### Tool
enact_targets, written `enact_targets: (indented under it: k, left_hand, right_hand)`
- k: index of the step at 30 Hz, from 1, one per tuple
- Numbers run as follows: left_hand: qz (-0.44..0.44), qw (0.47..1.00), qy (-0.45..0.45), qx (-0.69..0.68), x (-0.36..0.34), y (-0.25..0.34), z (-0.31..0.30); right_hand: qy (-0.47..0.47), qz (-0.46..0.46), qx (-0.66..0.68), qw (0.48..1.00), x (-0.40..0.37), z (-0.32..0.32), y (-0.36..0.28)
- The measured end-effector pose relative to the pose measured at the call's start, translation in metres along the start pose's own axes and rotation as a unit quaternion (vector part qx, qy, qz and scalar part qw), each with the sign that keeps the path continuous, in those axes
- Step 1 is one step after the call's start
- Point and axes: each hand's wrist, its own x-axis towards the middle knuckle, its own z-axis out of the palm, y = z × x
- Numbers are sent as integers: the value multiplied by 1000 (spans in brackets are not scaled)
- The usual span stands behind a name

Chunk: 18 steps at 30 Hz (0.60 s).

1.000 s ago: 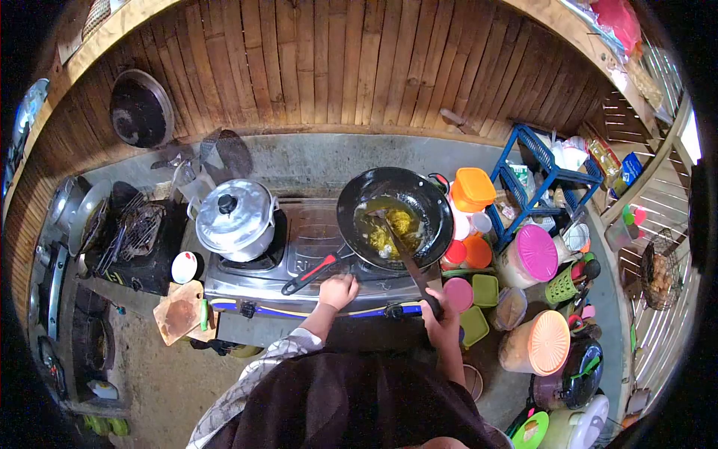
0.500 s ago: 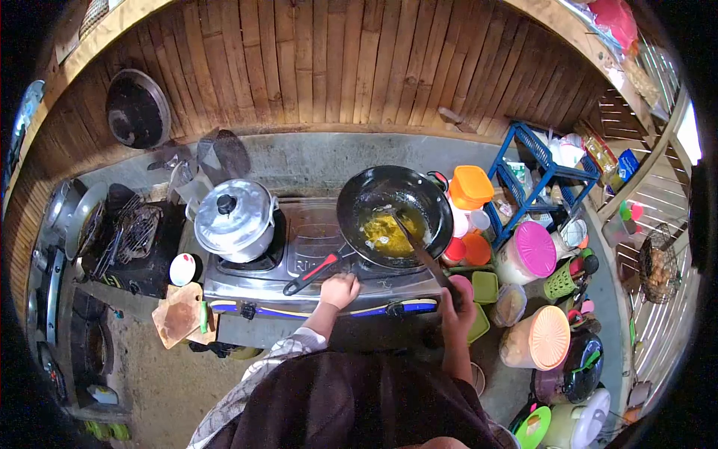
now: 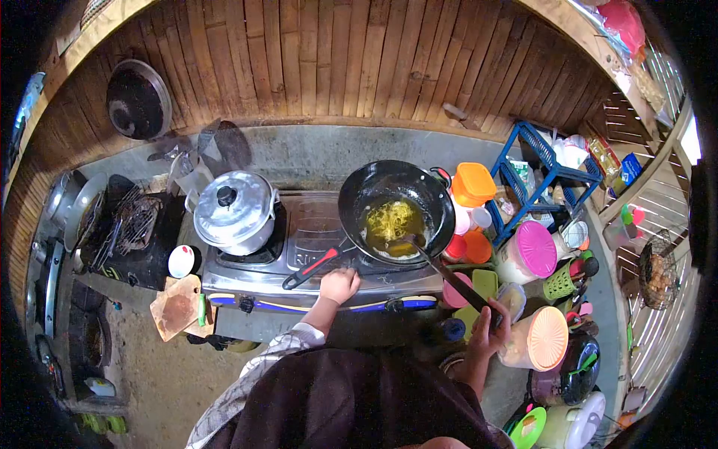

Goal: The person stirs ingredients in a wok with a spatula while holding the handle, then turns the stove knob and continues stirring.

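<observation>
A black wok sits on the right burner of the stove, with its red-and-black handle pointing front left. Yellowish shredded food lies in bubbling oil inside it. My right hand is closed around the long dark handle of a spatula, whose blade dips into the oil at the wok's near side. Curled into a fist, my left hand rests at the stove's front edge, just below the wok handle and apart from it. I see nothing in its fingers.
A lidded aluminium pot stands on the left burner. Cutting boards and a small white bowl lie left of the stove. Crowding the right side are an orange container, a blue rack and lidded tubs.
My right hand has drawn back down and right, bringing the spatula blade to the wok's near side. The food now sits bunched toward the wok's middle. My left hand has barely moved.
</observation>
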Motion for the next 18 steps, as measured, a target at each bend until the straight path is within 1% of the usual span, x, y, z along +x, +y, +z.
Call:
enact_targets:
  k: [1, 3, 4, 6, 7, 9, 10, 13, 14, 15, 17, 18]
  left_hand:
    - [-1, 1000, -1, 1, -1, -1, 1]
    - [-1, 1000, -2, 7, 0, -1, 3]
    - [-1, 1000, -3, 7, 0, -1, 2]
    - [-4, 1000, -3, 8, 1, 1, 0]
    - [-4, 1000, -4, 8, 0, 2, -2]
    - [-13, 1000, -15, 11, 1, 4, -5]
    - [-12, 1000, -14, 9, 2, 3, -4]
    - [-13, 1000, -26, -1, 1, 1, -2]
    - [-12, 1000, -24, -5, 1, 1, -1]
    - [-12, 1000, -21, -8, 1, 1, -1]
    - [-14, 1000, -25, -1, 2, 3, -4]
    - [-13, 999, -31, 7, 2, 3, -4]
  right_hand:
    - [-1, 1, 1, 1000, -1, -1, -2]
    - [30, 82, 28, 996, -4, -3, -8]
    - [30, 82, 28, 996, -3, -3, -12]
    - [-2, 42, 5, 999, -1, 3, -22]
    - [-2, 43, 5, 999, -1, 6, -25]
    - [-17, -25, -36, 999, -1, 15, -28]
    - [-50, 40, -15, 998, -5, 16, -28]
    - [-74, 56, 18, 995, -2, 31, -44]
    - [-88, 9, -1, 996, 1, 35, -44]
    - [-91, 7, -1, 996, -2, 39, -37]
    - [-125, 101, 35, 986, -11, 47, -20]
    - [-157, 127, 65, 977, -9, 49, -24]
